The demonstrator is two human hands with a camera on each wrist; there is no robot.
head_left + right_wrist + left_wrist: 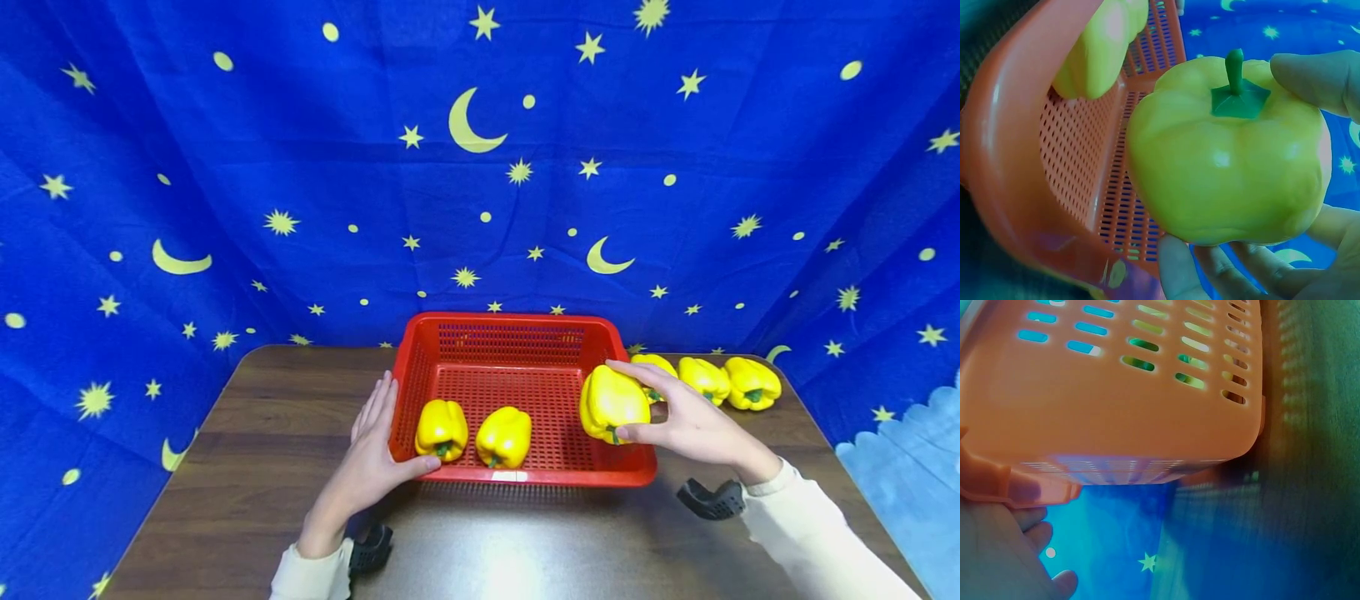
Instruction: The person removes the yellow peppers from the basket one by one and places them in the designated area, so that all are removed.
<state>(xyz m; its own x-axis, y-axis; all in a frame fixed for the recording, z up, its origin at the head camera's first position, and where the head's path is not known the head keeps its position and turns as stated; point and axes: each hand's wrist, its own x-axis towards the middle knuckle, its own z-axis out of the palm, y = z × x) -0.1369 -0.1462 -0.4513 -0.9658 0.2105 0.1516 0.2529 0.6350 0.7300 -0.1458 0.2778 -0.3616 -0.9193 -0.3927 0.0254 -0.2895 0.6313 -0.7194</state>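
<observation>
My right hand grips a yellow bell pepper over the right end of a red plastic basket. Thumb and fingers wrap the pepper from opposite sides, and its green stem shows in the right wrist view. Inside the basket, along its near side, lie two more yellow peppers, one at the left and one near the middle. My left hand rests against the basket's left rim, fingers extended along the side and thumb over the near corner. From the left wrist, the basket's slotted wall fills the view.
Three yellow peppers stand in a row right of the basket: one partly behind my right hand, one in the middle, one at the far right. A brown wooden table bears everything. Behind it hangs a blue star-patterned cloth.
</observation>
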